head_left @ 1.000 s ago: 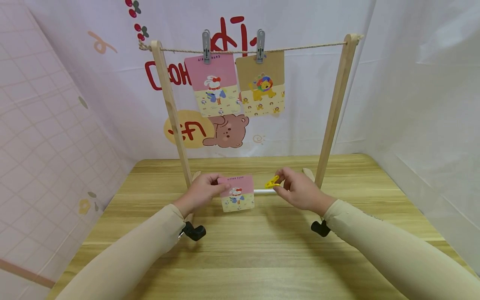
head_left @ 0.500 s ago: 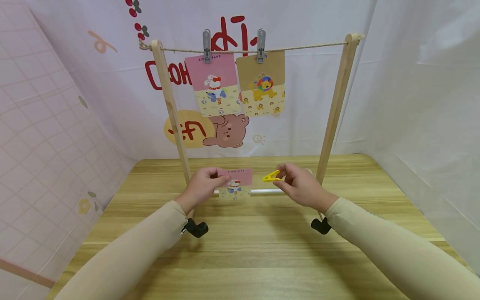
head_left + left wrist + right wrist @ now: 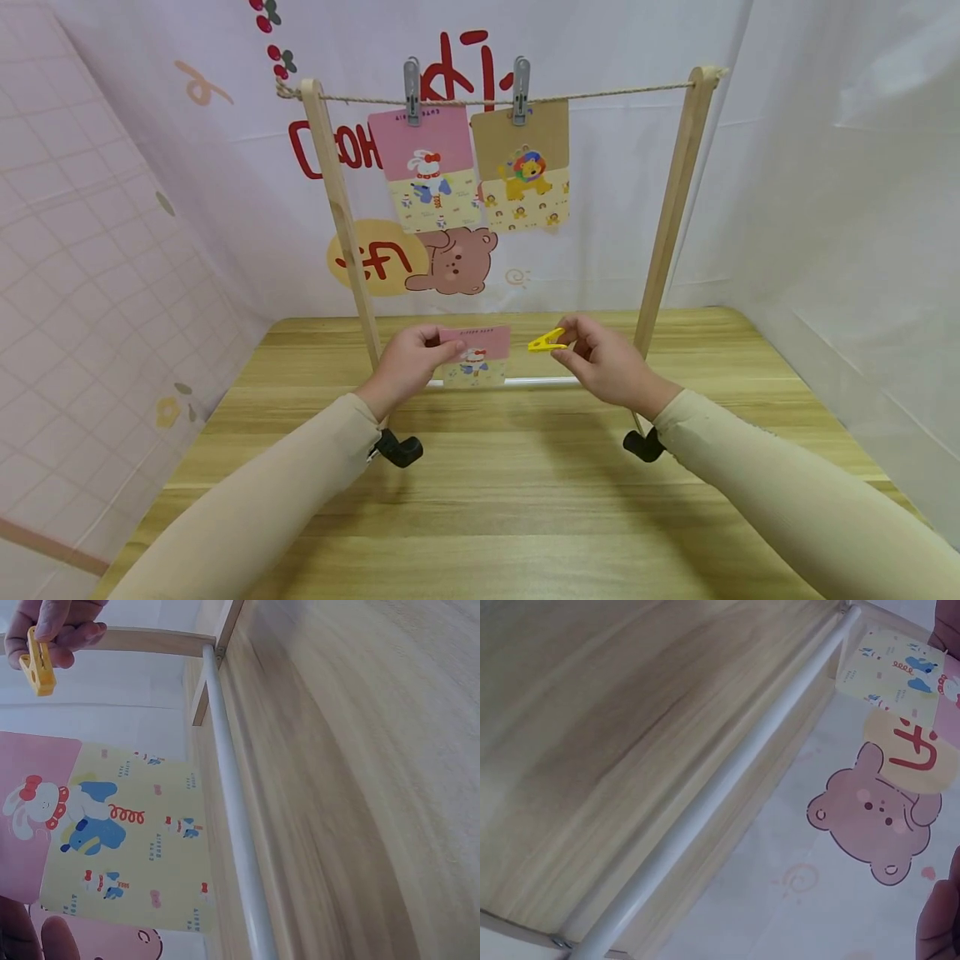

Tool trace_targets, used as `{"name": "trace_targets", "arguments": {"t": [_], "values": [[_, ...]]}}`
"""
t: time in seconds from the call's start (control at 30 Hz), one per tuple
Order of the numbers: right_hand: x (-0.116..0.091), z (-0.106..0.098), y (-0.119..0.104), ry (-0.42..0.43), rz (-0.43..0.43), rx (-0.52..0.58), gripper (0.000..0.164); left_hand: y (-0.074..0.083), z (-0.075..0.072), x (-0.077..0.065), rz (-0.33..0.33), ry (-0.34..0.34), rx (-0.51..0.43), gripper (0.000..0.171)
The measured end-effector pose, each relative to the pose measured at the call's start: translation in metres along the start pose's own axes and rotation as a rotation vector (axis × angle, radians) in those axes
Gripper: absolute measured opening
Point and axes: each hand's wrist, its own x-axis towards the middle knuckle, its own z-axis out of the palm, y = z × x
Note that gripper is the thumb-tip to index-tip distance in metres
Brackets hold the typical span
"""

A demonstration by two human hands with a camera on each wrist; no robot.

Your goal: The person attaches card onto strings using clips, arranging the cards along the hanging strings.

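My left hand pinches the left edge of a pink and yellow card printed with a white rabbit, thumb in front. In the left wrist view the card appears large and sideways. To its right, my right hand pinches a small yellow clothespin between thumb and fingers; its free end points left toward the card, a short gap apart. Above, a twine line carries a rabbit card and a brown lion card, each clipped by a grey clothespin.
Two wooden posts, left and right, hold up the twine. A white rod runs low between them, behind the hands. Black feet stand on the wooden table. A printed cloth hangs behind.
Both hands have risen, carrying the card and the yellow clothespin upward. The card looks more tilted away than a second ago. The hanging cards stay as they were.
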Motion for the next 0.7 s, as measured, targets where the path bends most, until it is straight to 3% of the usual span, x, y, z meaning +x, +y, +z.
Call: {"name": "trace_targets", "arguments": {"t": [0.23,0.43,0.7], "values": [[0.003,-0.007,-0.005,0.018,0.002,0.001,0.025,0.008,0.002,0.004,0.042,-0.002,0.014,0.023],[0.007,-0.013,-0.006,0.073,-0.032,-0.005,0.025,0.017,0.005,0.008,0.095,0.008,0.049,0.023],[0.010,-0.023,-0.008,0.146,-0.066,-0.030,0.023,0.029,0.010,0.012,0.116,0.026,0.061,0.022]]}}
